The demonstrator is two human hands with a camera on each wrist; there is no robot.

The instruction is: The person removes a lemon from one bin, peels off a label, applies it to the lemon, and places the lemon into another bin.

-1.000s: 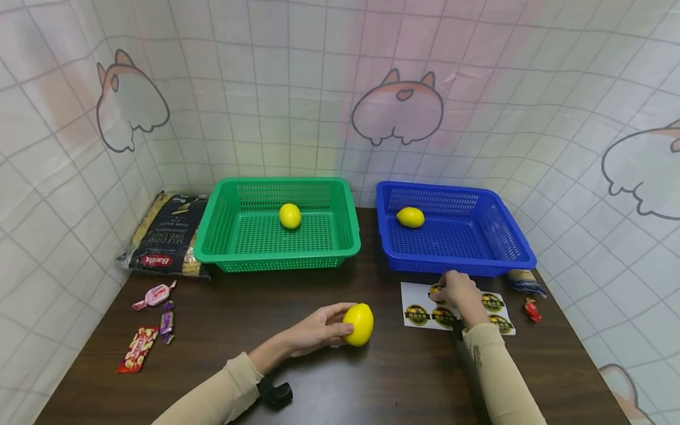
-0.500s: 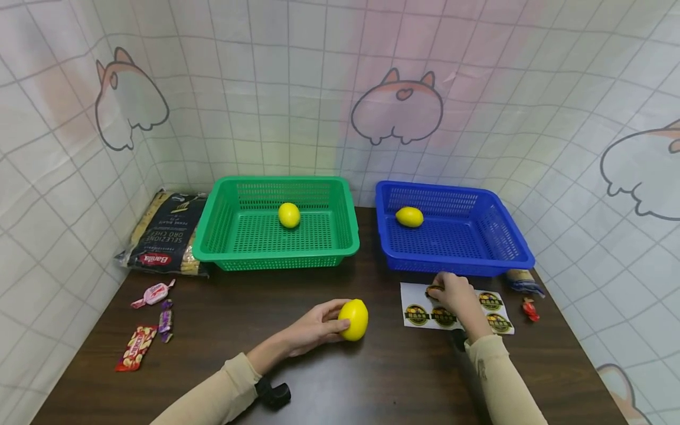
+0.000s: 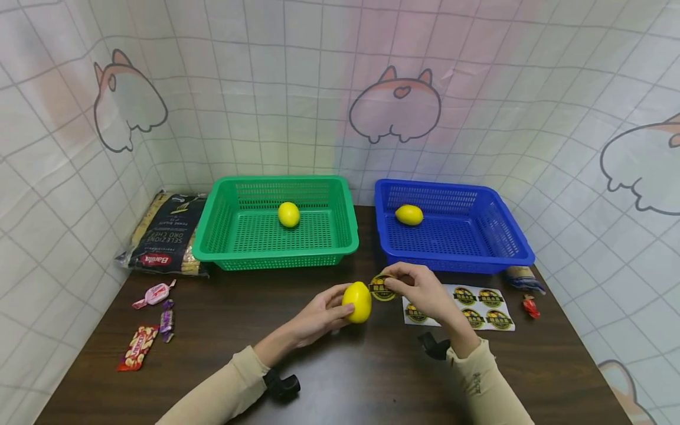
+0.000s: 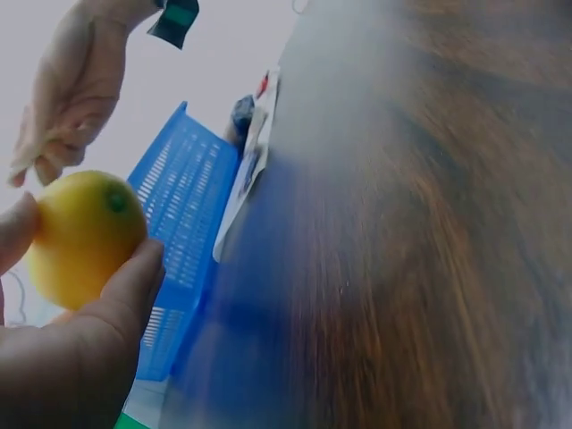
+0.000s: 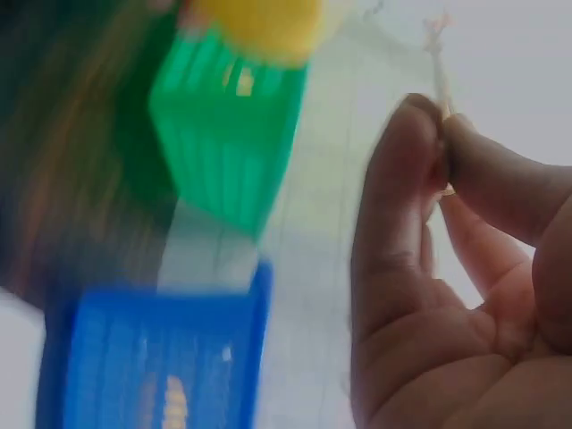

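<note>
left hand (image 3: 313,319): fingers wrapped on the smooth, oval yellow lemon (image 3: 357,301), held upright just above the dark wood worktop (image 3: 372,378)
right hand (image 3: 422,289): pinching a round, glossy black-and-yellow sticker (image 3: 382,287), flat face just right of the lemon
sticker sheet (image 3: 478,301): white paper, right of both hands
baskets: green plastic mesh basket (image 3: 212,236) and blue one (image 3: 510,248) beyond the hands, each with a lemon
</note>
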